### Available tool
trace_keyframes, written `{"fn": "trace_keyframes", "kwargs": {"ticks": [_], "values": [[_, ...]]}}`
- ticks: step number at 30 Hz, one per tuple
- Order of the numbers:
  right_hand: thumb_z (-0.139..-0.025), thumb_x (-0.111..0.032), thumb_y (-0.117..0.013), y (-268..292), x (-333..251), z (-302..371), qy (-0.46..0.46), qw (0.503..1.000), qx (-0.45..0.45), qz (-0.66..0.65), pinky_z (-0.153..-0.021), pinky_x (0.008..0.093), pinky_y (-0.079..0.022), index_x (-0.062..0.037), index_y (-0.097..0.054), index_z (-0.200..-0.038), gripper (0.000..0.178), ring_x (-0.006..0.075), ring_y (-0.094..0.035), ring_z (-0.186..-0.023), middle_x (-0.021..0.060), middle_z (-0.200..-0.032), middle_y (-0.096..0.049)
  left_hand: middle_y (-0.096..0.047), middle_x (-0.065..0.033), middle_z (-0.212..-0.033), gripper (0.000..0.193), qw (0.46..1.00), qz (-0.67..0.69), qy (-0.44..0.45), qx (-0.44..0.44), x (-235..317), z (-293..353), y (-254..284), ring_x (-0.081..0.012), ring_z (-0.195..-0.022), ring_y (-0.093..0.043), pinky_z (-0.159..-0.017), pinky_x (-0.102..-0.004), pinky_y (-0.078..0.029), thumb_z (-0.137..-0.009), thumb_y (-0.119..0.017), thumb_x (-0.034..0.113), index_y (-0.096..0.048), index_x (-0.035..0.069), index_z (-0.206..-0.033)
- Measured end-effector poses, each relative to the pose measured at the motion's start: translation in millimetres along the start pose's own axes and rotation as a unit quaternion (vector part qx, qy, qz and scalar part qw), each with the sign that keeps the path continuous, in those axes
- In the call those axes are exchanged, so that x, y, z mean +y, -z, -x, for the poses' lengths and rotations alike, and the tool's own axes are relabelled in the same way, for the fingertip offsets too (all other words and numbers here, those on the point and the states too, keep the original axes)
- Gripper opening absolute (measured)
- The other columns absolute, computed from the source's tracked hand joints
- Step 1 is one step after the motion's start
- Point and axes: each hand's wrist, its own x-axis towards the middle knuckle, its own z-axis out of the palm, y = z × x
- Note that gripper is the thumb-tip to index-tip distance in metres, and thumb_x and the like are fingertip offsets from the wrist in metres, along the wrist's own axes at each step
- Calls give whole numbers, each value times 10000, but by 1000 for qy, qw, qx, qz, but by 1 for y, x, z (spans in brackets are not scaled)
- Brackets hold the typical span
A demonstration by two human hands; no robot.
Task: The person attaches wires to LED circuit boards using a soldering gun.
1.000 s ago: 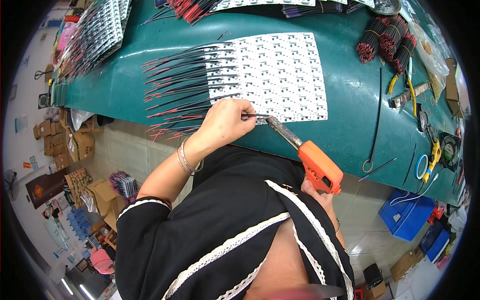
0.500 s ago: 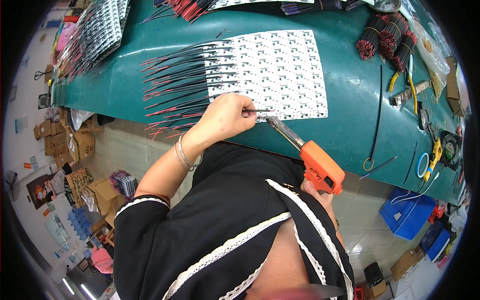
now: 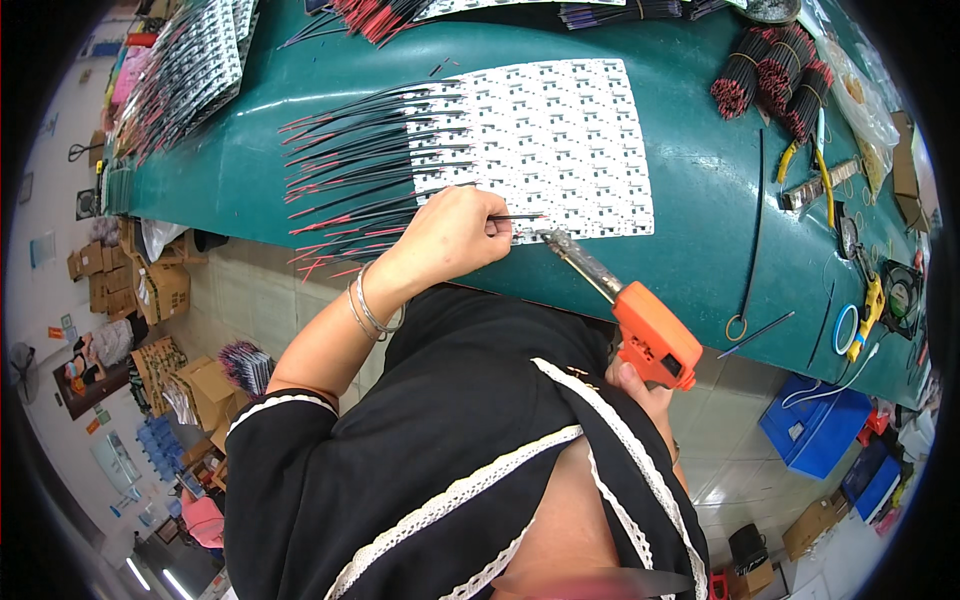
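Note:
A white sheet of small circuit boards (image 3: 570, 130) lies on the table, with rows of black wires with red ends (image 3: 350, 180) reaching off its left side. Over the sheet's near edge, my left hand (image 3: 455, 235) pinches a thin black wire (image 3: 520, 216) whose end points right across the boards. My right hand (image 3: 645, 390) grips an orange soldering gun (image 3: 655, 335) by its handle. The gun's metal tip is at the near edge of the sheet, just right of and below the wire's end. The lower part of my right hand is partly hidden by clothing.
Bundled black-and-red wires (image 3: 745, 75) lie at the far right of the green table (image 3: 700, 280). More wired board sheets (image 3: 195, 75) sit at the far left. A yellow-handled tool (image 3: 868, 315) and a blue tape ring (image 3: 846, 330) lie right; a blue bin (image 3: 810, 425) stands below.
The soldering gun and my right hand have shifted slightly to the right, drawing the tip away from my left fingers. My left hand stays nearly in place, still pinching the wire.

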Motion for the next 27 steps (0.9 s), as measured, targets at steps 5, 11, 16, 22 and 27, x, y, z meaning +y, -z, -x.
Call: {"fn": "trace_keyframes", "kwargs": {"ticks": [5, 11, 16, 22, 27], "values": [[-836, -157, -539, -3, -11, -5, 8, 998, 5, -54, -428, 245, -400, 60, -459, -1026, 300, 116, -460, -461, 44, -598, -474, -598, -118, -624, 144, 999, -25, -20, -6, 2, 1, 1, -193, -588, -589, -586, -289, -457, -695, -609, 110, -608, -15, -767], [-827, -138, -543, -5, -16, -13, 26, 998, 7, -63, -433, 249, -408, 39, -489, -928, 212, 112, -456, -451, 44, -575, -468, -565, -103, -755, 116, 973, 1, -207, 97, -13, 4, 3, -203, -648, -557, -583, -301, -435, -782, -585, 95, -581, -1, -848], [-821, -133, -552, -9, -23, -20, 23, 999, 2, -36, -445, 245, -420, 5, -502, -815, 147, 109, -460, -450, 44, -558, -467, -541, -97, -778, 97, 987, 63, -127, 70, -4, 8, 11, -224, -663, -534, -587, -302, -424, -774, -573, 34, -585, 3, -865], [-812, -114, -567, -8, -21, -24, 24, 999, -29, -30, -439, 234, -423, 16, -498, -904, 173, 98, -465, -466, 42, -604, -484, -541, -99, -768, 156, 982, 36, -155, 102, -12, 10, 8, -227, -671, -526, -603, -295, -419, -767, -567, 12, -607, 18, -917], [-808, -83, -571, -8, -19, -25, 26, 998, -38, -50, -438, 231, -422, 29, -486, -965, 211, 95, -472, -491, 40, -640, -493, -535, -103, -755, 198, 981, 37, -151, 120, -12, 12, 4, -228, -678, -521, -615, -293, -416, -765, -564, 4, -613, 29, -955]]}}
